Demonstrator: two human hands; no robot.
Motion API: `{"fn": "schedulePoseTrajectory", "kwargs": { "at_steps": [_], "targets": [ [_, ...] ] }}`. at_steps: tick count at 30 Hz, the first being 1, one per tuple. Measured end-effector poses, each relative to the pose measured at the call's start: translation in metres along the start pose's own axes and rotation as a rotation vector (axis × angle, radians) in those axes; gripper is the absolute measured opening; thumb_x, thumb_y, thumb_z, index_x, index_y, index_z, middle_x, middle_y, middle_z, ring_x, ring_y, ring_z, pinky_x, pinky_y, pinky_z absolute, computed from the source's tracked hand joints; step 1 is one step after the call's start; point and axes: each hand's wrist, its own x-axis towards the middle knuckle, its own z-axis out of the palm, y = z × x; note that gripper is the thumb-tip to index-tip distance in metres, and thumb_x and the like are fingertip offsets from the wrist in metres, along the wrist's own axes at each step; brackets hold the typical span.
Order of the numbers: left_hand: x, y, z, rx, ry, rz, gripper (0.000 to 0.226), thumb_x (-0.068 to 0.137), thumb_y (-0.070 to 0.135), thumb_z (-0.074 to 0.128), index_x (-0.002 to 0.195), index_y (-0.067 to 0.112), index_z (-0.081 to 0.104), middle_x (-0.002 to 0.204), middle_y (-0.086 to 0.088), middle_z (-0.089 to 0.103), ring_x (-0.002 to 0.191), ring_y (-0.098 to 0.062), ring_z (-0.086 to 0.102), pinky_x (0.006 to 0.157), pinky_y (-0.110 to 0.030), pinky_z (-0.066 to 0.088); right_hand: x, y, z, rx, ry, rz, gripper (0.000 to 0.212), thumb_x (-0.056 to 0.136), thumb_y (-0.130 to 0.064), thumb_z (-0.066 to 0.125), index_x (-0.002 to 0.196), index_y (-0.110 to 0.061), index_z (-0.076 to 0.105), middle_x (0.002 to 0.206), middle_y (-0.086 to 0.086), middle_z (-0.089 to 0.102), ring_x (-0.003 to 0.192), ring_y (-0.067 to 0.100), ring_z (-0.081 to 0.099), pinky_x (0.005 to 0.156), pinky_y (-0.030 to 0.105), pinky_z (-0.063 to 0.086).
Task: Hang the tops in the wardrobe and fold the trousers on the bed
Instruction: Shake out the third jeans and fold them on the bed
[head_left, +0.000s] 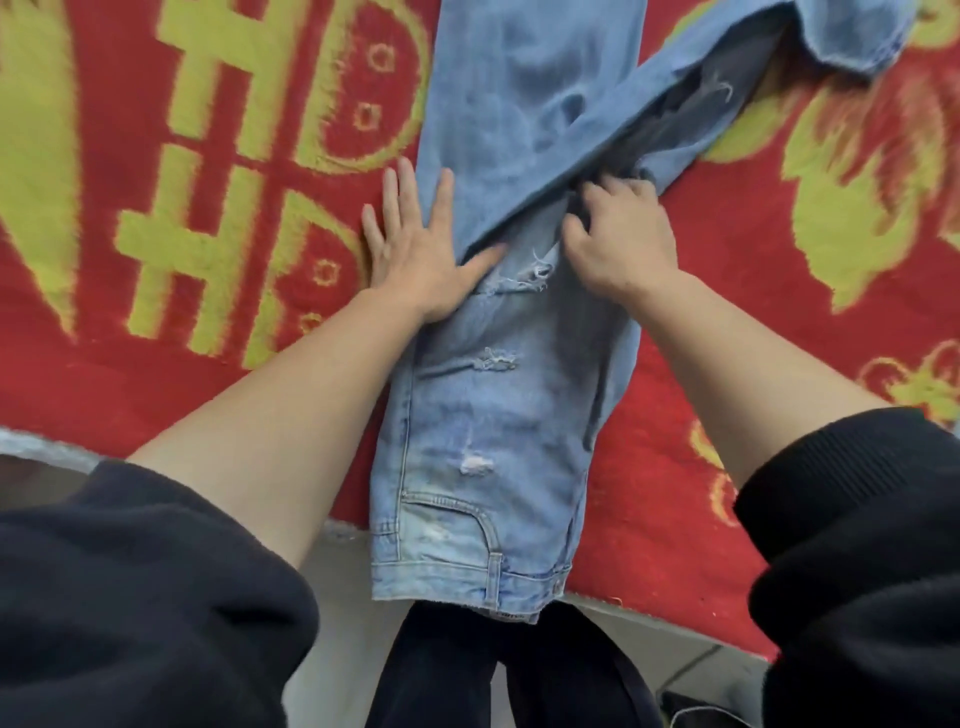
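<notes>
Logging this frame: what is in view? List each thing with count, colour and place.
jeans: one pair, light blue, ripped, lengthwise on the blanket, waistband at the near edge.
blanket: one, red with yellow pattern, under the jeans.
dark fabric: one patch, dark grey, by the jeans' leg at top right; cannot tell what it is.
floor: grey, bottom.
trousers: one pair, black, worn, bottom centre.
sleeves: two, black, pushed up the forearms.
left hand: flat on the jeans' left edge.
right hand: fingers curled, gripping jeans fabric.
</notes>
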Motion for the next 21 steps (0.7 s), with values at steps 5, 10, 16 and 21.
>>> {"fn": "schedulePoseTrajectory", "kwargs": {
  "at_steps": [5, 10, 16, 21],
  "targets": [
    [0.014, -0.01, 0.024, 0.059, -0.013, 0.037, 0.098, 0.082, 0.083, 0.019, 0.151, 0.026, -0.022, 0.156, -0.016, -0.031, 0.143, -0.032, -0.029, 0.113, -0.057, -0.014, -0.004, 0.013, 0.009, 0.137, 0.058, -0.011, 0.035, 0.087, -0.046, 0.05, 0.103, -0.017, 0.062, 0.11, 0.003, 0.066, 0.114, 0.033, 0.051, 0.101, 0.038, 0.039],
    [0.015, -0.01, 0.019, 0.058, -0.072, 0.022, 0.099, 0.077, 0.084, 0.012, 0.149, 0.028, -0.025, 0.155, -0.015, -0.033, 0.142, -0.032, -0.031, 0.113, -0.059, -0.014, 0.01, 0.017, -0.008, 0.567, 0.043, 0.174, 0.052, 0.084, -0.061, 0.059, 0.12, -0.025, 0.064, 0.118, -0.009, 0.07, 0.117, 0.014, 0.058, 0.103, 0.028, 0.043],
    [0.016, -0.009, 0.017, 0.076, -0.12, 0.004, 0.101, 0.074, 0.085, 0.009, 0.147, 0.028, -0.03, 0.152, -0.014, -0.039, 0.139, -0.031, -0.037, 0.112, -0.058, -0.016, 0.034, 0.028, -0.013, 0.637, 0.013, 0.193, 0.048, 0.079, -0.065, 0.058, 0.103, -0.024, 0.066, 0.1, 0.0, 0.063, 0.1, 0.018, 0.063, 0.094, 0.04, 0.05],
    [0.019, -0.01, 0.02, 0.092, -0.112, 0.009, 0.101, 0.076, 0.086, 0.012, 0.147, 0.028, -0.03, 0.15, -0.013, -0.041, 0.137, -0.029, -0.041, 0.11, -0.056, -0.019, 0.049, 0.037, -0.003, 0.65, 0.033, 0.173, 0.058, 0.072, -0.067, 0.064, 0.106, -0.022, 0.062, 0.1, 0.001, 0.06, 0.097, 0.021, 0.062, 0.093, 0.043, 0.05]
  ]
}}
